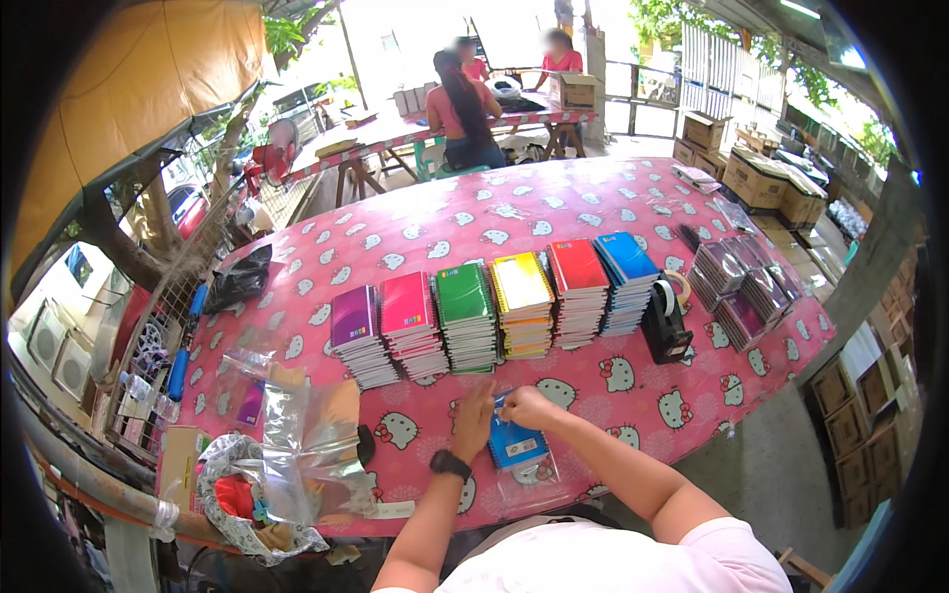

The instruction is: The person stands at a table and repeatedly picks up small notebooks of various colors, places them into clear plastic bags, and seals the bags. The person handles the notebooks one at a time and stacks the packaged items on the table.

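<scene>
A blue spiral notebook (516, 453) with a small white label lies before me at the near edge of the table. Clear plastic (532, 488) shows around its lower end. My left hand (474, 415), with a dark watch on its wrist, lies along the notebook's left side, fingers stretched out. Over the notebook's far end, my right hand (528, 406) is closed in a pinch; what it grips is hidden. Beyond stand stacks of spiral notebooks in a row: purple (356, 321), pink (407, 304), green (463, 298), yellow (523, 285), red (578, 277) and blue (625, 262).
A black tape dispenser (668, 331) stands right of the stacks, near plastic-wrapped bundles (739, 277). Clear plastic bags (306, 435) and a patterned cloth-lined basket (219, 494) lie at the left. A black bag (240, 279) is farther back. People work at another table (341, 145) behind.
</scene>
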The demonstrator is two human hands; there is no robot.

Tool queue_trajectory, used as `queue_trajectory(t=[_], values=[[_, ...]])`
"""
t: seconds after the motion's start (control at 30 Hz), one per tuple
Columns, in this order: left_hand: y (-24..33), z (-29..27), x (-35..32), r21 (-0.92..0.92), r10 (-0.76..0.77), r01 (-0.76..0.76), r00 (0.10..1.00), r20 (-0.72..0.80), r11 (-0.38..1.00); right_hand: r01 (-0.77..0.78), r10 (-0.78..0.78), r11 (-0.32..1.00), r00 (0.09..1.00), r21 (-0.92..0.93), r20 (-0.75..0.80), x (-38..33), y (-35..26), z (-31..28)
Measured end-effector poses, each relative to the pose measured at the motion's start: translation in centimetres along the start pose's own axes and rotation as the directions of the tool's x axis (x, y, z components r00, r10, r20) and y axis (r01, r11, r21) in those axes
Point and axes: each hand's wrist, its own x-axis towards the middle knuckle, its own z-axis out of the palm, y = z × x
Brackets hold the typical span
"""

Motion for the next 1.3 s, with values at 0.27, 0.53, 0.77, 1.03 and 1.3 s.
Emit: queue_trajectory(t=[0.27, 0.53, 0.77, 1.03, 1.3], values=[[5.3, -0.2, -6.4, 0.045, -0.04, 0.054, 0.965, -0.261, 0.998, -0.046, 0.044, 0.997, 0.998, 0.059, 0.034, 0.2, 0.6, 0.2], [5.3, -0.2, -7.7, 0.092, -0.021, 0.031, 0.994, -0.106, 0.995, 0.299, -0.279, 0.95, 0.944, -0.093, 0.177, -1.1, 4.9, -0.1], [4.8, -0.9, -6.7, 0.127, -0.004, 0.009, 0.999, -0.041, 0.992, 0.347, -0.294, 0.796, 0.938, -0.496, 0.185, -4.3, 3.3, -1.5], [4.5, -0.1, -6.5, 0.098, -0.081, 0.07, 0.99, 0.118, 0.993, 0.27, -0.236, 0.822, 0.963, -0.501, 0.131, -4.3, 3.8, -0.4], [4.8, -1.4, -2.5, 0.374, -0.11, -0.016, 0.944, 0.312, 0.927, 0.244, -0.222, 0.918, 0.969, -0.311, 0.105, -3.1, 3.6, -0.4]])
